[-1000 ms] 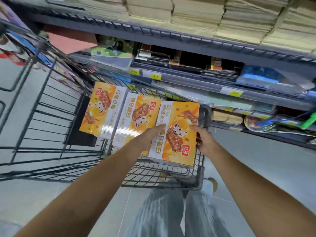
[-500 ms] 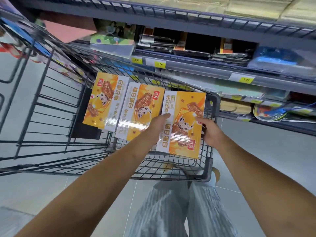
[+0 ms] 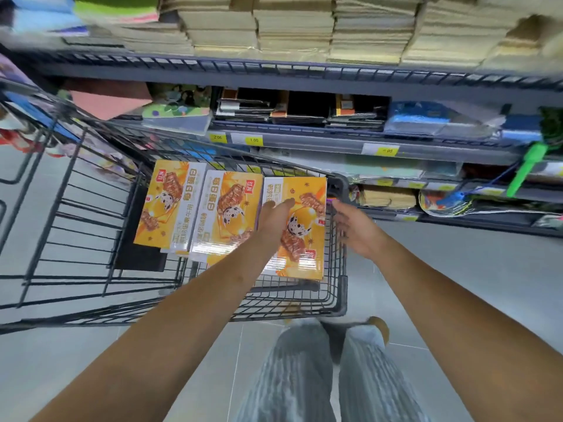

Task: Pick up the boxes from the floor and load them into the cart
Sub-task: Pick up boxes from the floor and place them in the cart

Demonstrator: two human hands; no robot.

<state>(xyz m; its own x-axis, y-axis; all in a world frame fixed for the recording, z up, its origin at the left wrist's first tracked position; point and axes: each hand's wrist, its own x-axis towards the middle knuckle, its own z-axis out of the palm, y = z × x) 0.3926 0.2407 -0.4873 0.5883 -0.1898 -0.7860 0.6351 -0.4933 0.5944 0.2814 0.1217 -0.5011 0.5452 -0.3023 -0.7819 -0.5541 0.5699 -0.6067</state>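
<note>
Right hand (image 3: 356, 231) has let go of the third box (image 3: 307, 242) since 0.5 s ago and now sits just beside its R edge, fingers loose and spread, holding nothing. It's at the cart's (image 3: 341, 287) R wall; can't tell if it touches the wire. Left hand (image 3: 275, 219) no longer grips the edge: it lies flat on the box face, fingers straight and together.

That box is inside the cart, at its R end, leaning in a row w/ the middle box (image 3: 227, 214) and the left box (image 3: 167, 205), the three edge to edge. A dark flat panel (image 3: 137, 239) is behind the left one.

Close behind the cart runs a grey metal shelf unit (image 3: 304, 71): tan paper stacks (image 3: 292, 28) on top, dark packs below, yellow price tags (image 3: 253, 140) on the rail, and a green plastic piece (image 3: 528, 166) sticking out at R.

Boxes are flat glossy card, orange-yellow w/ white side strips. The cart is thin dark wire grid w/ a thicker grey rim. Floor (image 3: 457, 269) is smooth grey tile. Striped grey trousers (image 3: 298, 376) show at the bottom.
</note>
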